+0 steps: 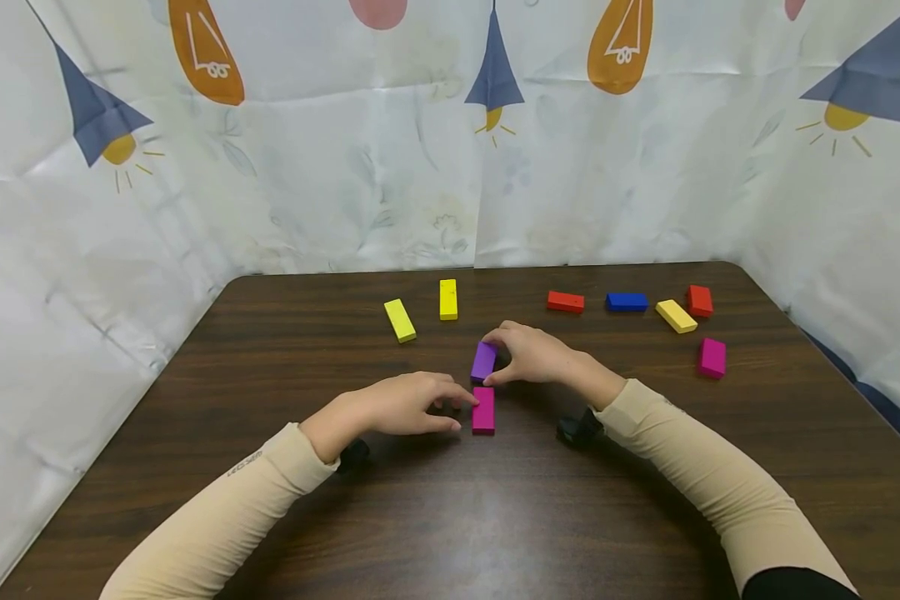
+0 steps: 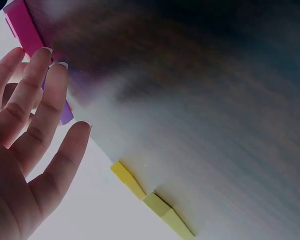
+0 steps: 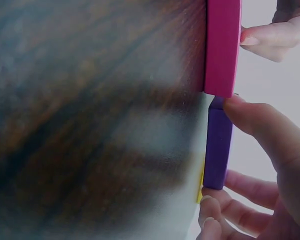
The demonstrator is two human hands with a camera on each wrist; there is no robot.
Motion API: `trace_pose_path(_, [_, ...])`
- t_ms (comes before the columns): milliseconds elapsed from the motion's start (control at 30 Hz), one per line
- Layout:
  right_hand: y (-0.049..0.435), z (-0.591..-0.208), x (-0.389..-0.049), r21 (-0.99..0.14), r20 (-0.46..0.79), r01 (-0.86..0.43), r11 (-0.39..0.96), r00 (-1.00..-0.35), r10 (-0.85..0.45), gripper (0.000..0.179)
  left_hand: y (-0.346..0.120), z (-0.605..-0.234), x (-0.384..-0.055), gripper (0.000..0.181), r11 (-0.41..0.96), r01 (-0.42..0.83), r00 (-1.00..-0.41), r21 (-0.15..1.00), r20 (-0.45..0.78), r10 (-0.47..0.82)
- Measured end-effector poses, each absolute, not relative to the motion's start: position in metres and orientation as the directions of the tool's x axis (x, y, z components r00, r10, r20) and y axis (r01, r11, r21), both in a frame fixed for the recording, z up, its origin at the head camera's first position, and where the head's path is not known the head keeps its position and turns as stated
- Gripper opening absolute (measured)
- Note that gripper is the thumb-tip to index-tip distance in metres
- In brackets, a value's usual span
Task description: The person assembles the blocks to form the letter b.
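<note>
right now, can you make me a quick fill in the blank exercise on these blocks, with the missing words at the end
The right hand pinches a block whose colour is ____.
In the head view, the number of red blocks on the table is ____.
In that view, the blue block has a nearest neighbour on its right side that is coloured ____.

Missing words: purple; two; yellow.

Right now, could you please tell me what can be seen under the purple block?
Brown wood-grain tabletop shows around the purple block, which the right hand pinches by its ends. Whatever lies directly beneath is covered by the block, so I cannot see it.
</note>
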State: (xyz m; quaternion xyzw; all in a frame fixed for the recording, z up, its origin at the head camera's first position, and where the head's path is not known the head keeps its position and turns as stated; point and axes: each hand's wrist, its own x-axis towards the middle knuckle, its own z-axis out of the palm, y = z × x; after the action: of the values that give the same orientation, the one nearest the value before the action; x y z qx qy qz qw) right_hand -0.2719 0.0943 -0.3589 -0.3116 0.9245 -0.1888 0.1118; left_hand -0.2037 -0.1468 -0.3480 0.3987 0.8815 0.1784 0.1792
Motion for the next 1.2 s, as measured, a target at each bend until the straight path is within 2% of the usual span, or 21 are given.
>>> trace_pose_path(633, [0.104, -0.357, -0.276, -0.454, -0.143, -0.572, 0.683, -0.710, -0.689, 0.069, -0.154, -0.349, -0.205, 0.043, 0.615, 0.614, -0.607, 0.494, -0.202, 0.769])
trace_pose_path(1200, [0.107, -0.358, -0.276, -0.515, -0.126, -0.580, 0.631, -0.677, -0.725, 0.053, -0.154, -0.350, -0.205, 0.043, 0.605, 0.612, -0.602, 0.508, -0.196, 0.774])
